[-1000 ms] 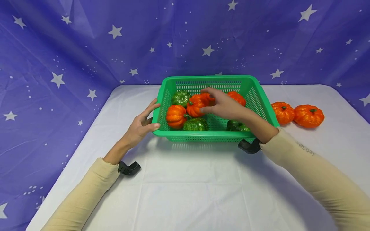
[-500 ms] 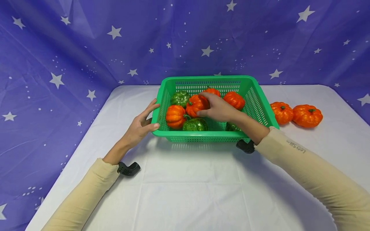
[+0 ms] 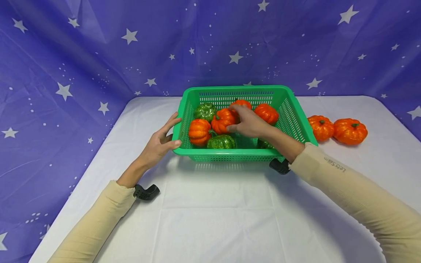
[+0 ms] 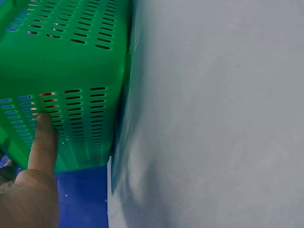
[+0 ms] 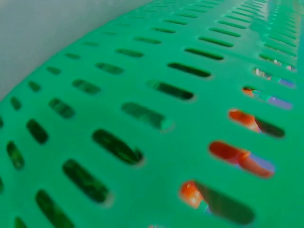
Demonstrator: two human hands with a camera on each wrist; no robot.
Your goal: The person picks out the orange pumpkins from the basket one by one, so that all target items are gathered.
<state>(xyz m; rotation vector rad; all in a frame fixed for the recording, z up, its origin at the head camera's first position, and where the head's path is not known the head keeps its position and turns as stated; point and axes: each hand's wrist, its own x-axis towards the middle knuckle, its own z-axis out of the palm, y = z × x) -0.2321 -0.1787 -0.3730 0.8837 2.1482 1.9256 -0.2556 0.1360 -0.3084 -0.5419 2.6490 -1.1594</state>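
A green slotted plastic basket (image 3: 230, 151) holds several small glossy orange and green pumpkins. My left hand (image 3: 159, 144) rests against the basket's left end with spread, mostly straight fingers; the left wrist view shows one finger (image 4: 43, 142) touching the slotted wall. Inside, my right hand (image 3: 250, 122) grips an orange pumpkin (image 3: 223, 121) from its right side, thumb near and fingers beyond. Around it lie another orange pumpkin (image 3: 199, 132), a green one (image 3: 205, 111) behind and a green one (image 3: 222, 141) in front. The right wrist view has only the basket wall (image 5: 156, 199), the hand hidden.
Two orange pumpkins (image 3: 350, 131) sit outside, right of the basket. More orange pumpkins (image 3: 266, 114) lie inside at the back, and a dark green one (image 3: 264, 143) is partly under my right forearm. A white cloth (image 3: 213, 212) covers the table; a purple star-patterned curtain (image 3: 210, 44) hangs behind.
My right hand has come slightly lower and closer onto the orange pumpkin, uncovering the orange ones at the back. The left hand and the basket stay where they were.
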